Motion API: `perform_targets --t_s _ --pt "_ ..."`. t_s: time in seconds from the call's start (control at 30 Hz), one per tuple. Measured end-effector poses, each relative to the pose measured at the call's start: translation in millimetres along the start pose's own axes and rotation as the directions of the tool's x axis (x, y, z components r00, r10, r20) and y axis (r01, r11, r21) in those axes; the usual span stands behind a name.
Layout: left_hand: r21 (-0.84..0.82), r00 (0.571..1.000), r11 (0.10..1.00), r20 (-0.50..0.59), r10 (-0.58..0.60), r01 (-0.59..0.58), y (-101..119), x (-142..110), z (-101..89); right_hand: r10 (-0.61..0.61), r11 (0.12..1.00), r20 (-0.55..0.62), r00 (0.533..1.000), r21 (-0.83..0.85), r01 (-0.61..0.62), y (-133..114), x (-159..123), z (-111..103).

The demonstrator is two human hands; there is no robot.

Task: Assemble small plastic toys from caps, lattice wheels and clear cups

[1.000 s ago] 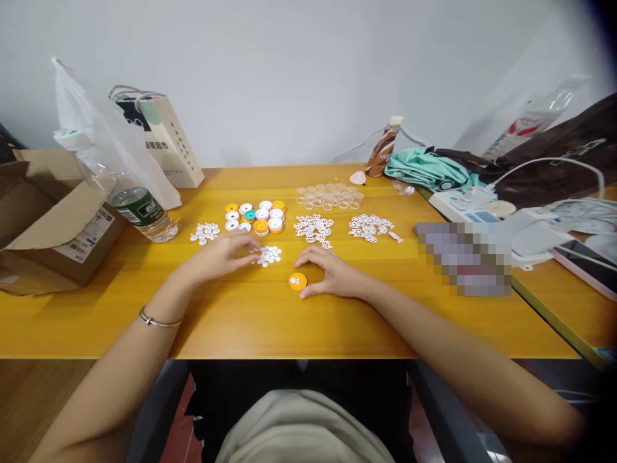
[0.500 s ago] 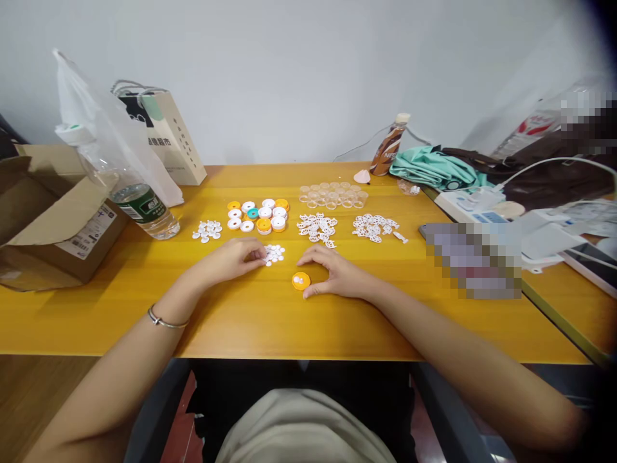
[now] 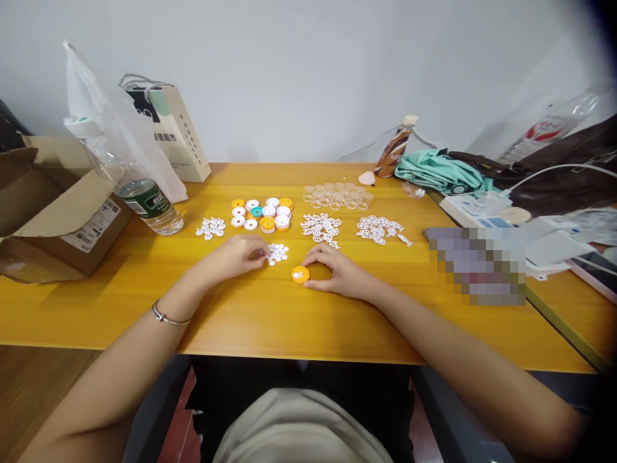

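Observation:
My right hand [image 3: 337,273] has thumb and fingertips round the side of an orange round cap [image 3: 295,276] on the table. Inside that cap lie small white pieces [image 3: 299,274]. To its left, my left hand [image 3: 241,258] is closed in a pinch at the edge of a pile of small white discs [image 3: 278,253]. Whatever its fingertips hold is hidden. Behind the discs stand several round white, orange and teal caps [image 3: 267,224]. White openwork plastic pieces [image 3: 321,228] lie in a heap beyond my right hand.
More small white parts [image 3: 210,227] lie left of the caps, and white cut-out pieces [image 3: 378,228] to the right. Clear plastic cups [image 3: 337,196] stand at the back. A cardboard box [image 3: 62,218] and water bottle [image 3: 149,204] flank the left; a phone [image 3: 477,263] and power strip [image 3: 475,215] the right.
My right hand's fingers have closed in on the orange cap, which they stood apart from before. My left hand stays by the disc pile. The whole view has shifted slightly.

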State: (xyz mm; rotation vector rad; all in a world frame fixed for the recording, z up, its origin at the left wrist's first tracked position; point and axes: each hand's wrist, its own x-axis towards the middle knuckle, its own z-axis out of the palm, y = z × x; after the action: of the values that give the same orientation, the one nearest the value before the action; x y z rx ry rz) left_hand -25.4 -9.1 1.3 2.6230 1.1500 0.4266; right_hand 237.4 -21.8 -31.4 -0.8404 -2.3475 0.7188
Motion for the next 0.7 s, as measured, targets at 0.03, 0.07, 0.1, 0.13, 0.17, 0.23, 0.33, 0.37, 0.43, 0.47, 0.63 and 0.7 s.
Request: perform_targets --t_s 0.03,0.07,0.1,0.13,0.17,0.23,0.33,0.37,0.43,0.47,0.63,0.7 --pt "-0.011 0.999 1.000 -0.032 0.015 -0.016 2.3 0.0 -0.5 -0.003 1.000 -0.005 1.000 0.009 0.003 -0.4 0.2 -0.4" --pt "-0.023 0.997 0.999 -0.075 0.033 -0.035 5.3 0.1 -0.7 0.000 1.000 -0.015 1.000 0.021 0.001 -1.0 0.5 -0.8" --pt "-0.039 0.990 0.998 -0.129 0.052 -0.058 9.0 0.3 -0.5 0.007 0.999 -0.034 0.999 0.036 -0.006 -1.7 0.8 -1.1" --pt "-0.062 0.980 0.995 -0.185 0.072 -0.084 13.2 0.7 0.3 0.019 0.999 -0.066 0.998 0.051 -0.016 -2.6 1.3 -1.3" --pt "-0.090 0.967 0.990 -0.241 0.087 -0.111 17.9 1.1 2.0 0.031 0.998 -0.115 0.993 0.065 -0.024 -3.8 1.8 -1.2" --pt "-0.162 0.941 0.975 -0.327 0.092 -0.152 28.0 2.5 7.7 0.036 0.996 -0.240 0.970 0.085 -0.016 -7.3 2.6 -0.3" --pt "-0.270 0.931 0.944 -0.356 0.084 -0.189 42.0 4.8 19.7 -0.005 0.994 -0.363 0.932 0.102 0.045 -15.1 2.4 3.1" --pt "-0.295 0.931 0.934 -0.354 0.089 -0.202 45.6 5.5 23.6 -0.020 0.992 -0.370 0.929 0.106 0.064 -17.8 1.8 4.4" --pt "-0.324 0.929 0.919 -0.357 0.100 -0.224 50.7 6.6 30.0 -0.039 0.990 -0.349 0.936 0.113 0.083 -22.2 0.5 6.7" --pt "-0.331 0.926 0.915 -0.363 0.103 -0.231 52.1 7.0 32.2 -0.042 0.989 -0.335 0.941 0.117 0.085 -23.7 -0.2 7.4" --pt "-0.357 0.935 0.909 -0.343 0.088 -0.216 52.2 7.6 35.6 -0.023 0.989 -0.292 0.956 0.131 0.064 -23.2 -1.6 7.7" --pt "-0.372 0.945 0.908 -0.318 0.072 -0.195 51.4 7.7 35.0 -0.024 0.990 -0.279 0.960 0.125 0.061 -21.0 -1.4 7.6"
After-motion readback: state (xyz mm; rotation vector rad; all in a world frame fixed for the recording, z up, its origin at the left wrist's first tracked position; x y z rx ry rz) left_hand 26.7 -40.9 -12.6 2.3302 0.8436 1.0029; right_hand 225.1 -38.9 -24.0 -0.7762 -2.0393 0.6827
